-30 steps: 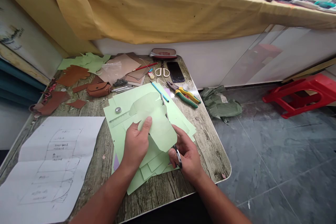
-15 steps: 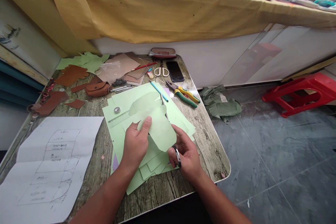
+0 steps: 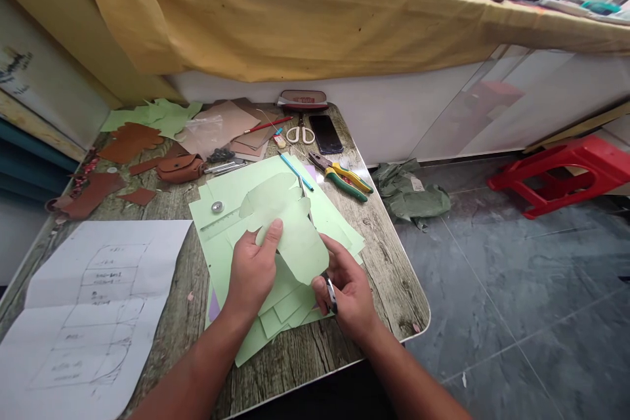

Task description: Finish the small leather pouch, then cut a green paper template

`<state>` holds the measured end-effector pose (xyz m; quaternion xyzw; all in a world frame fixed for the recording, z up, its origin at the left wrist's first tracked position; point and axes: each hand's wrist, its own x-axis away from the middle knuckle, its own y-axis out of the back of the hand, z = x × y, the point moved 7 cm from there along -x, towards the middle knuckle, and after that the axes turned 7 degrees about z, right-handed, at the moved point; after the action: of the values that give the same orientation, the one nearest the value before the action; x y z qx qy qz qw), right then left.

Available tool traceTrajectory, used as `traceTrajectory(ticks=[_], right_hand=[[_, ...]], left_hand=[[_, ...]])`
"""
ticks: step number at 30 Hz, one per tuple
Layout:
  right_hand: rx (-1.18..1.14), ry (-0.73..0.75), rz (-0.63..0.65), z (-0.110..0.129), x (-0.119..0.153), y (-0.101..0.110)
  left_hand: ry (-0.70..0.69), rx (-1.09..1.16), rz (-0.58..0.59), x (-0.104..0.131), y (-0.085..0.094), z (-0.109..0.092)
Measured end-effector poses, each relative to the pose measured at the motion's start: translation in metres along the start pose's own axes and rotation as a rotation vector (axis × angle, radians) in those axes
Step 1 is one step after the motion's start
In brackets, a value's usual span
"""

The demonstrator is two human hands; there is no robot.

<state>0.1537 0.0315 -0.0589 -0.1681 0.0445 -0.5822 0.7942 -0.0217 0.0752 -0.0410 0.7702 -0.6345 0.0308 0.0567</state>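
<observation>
A curved cut-out of pale green paper (image 3: 300, 243) is pinched in my left hand (image 3: 256, 269), thumb on top. My right hand (image 3: 349, 289) is closed around the dark handles of a pair of scissors (image 3: 331, 294). Their blades run up behind the cut-out, and the tips show past its upper right edge. Beneath both hands lies a stack of green paper sheets (image 3: 226, 256), with a clear ruler (image 3: 216, 223) and a small round metal piece (image 3: 217, 207) on it. A blue pen (image 3: 296, 170) rests at the stack's top edge.
Pliers (image 3: 339, 177), a phone (image 3: 325, 134) and white-handled scissors (image 3: 300, 134) lie beyond the stack. To the left are a paper with a drawn pattern (image 3: 98, 302), a brown leather pouch (image 3: 180, 168) and leather scraps (image 3: 130, 143). A red stool (image 3: 561, 177) stands on the floor.
The whole view has shifted very slightly. Both hands, the green cut-out and the scissors keep nearly the same positions relative to one another.
</observation>
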Motion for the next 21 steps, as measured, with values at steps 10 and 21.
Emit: traceTrajectory(ticks=[10,21], right_hand=[[0.011,-0.007,-0.003,-0.001,0.0,0.002],[0.032,-0.004,0.001,0.0,0.001,0.002]], left_hand=[[0.0,0.052,-0.024,-0.002,0.004,-0.001],[0.022,0.018,-0.09,-0.011,0.021,-0.002]])
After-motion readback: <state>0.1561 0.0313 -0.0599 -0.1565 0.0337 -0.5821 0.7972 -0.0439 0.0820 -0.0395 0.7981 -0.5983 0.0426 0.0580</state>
